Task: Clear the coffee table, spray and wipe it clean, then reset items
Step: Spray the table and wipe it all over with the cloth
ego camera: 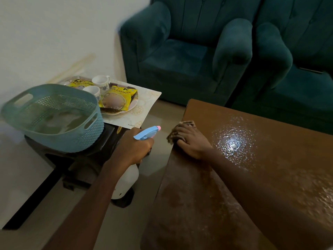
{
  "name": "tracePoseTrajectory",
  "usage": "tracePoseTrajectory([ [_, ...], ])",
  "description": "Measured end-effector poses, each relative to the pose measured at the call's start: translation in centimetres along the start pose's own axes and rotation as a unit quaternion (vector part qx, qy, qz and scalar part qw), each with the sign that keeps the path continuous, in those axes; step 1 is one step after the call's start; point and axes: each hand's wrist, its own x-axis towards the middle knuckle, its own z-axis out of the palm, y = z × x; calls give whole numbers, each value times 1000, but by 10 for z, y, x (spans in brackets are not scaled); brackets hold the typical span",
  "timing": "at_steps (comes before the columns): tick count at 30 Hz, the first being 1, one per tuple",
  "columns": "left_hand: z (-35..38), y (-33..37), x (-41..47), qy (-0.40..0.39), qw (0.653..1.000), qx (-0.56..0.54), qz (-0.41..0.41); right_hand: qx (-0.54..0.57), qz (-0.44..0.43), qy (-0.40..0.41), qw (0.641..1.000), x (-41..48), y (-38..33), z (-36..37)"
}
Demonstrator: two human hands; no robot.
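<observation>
1. The left hand (134, 147) is seen at centre frame, curled around the neck of the spray bottle (126, 181). The bottle (white body, blue trigger head with a pink tip) is held in the gap between the dark side stool (86, 159) and the coffee table (270, 186), with the nozzle pointed to the right.
2. The right hand (191, 141) is laid palm-down, fingers extended, on a patterned cloth (171, 137). The cloth is pressed onto the table's left edge, near its far corner.
3. A glossy wet patch (234, 141) is visible on the brown tabletop, just right of the right hand.
4. A blue perforated basket (52, 116) is set on the side stool at left of frame.
5. Behind the basket, a tray (132, 105) is placed on a pale placemat (144, 109). Two white cups (100, 81) and yellow snack packets (117, 100) are carried on it.
6. Two teal armchairs (180, 51) are positioned across the upper right of the frame.
</observation>
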Motion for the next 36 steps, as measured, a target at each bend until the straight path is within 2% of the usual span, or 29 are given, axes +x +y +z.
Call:
tracePoseTrajectory([
  [3,-3,-3,0,-6,1000,6,6,-22,119,38,992,22,7,-2],
  [4,-3,-3,1,-8,1000,12,10,-25,136,37,990,25,4,1],
  [9,5,14,5,-30,999,19,27,20,34,-12,999,-28,-20,12],
  [11,9,22,4,-32,998,30,37,35,45,-17,998,-54,-10,9],
  [15,20,32,-1,-38,995,69,59,11,183,22,983,-86,23,-2],
  [17,28,38,-8,-53,993,80,63,5,224,29,974,-102,30,-6],
  [24,58,52,-45,-65,992,94,47,-1,107,-42,993,-190,36,-16],
  [29,77,55,-73,-62,991,119,6,-41,212,12,976,-215,70,-33],
  [36,96,69,-91,-92,977,190,33,-7,205,50,977,-210,69,-24],
])
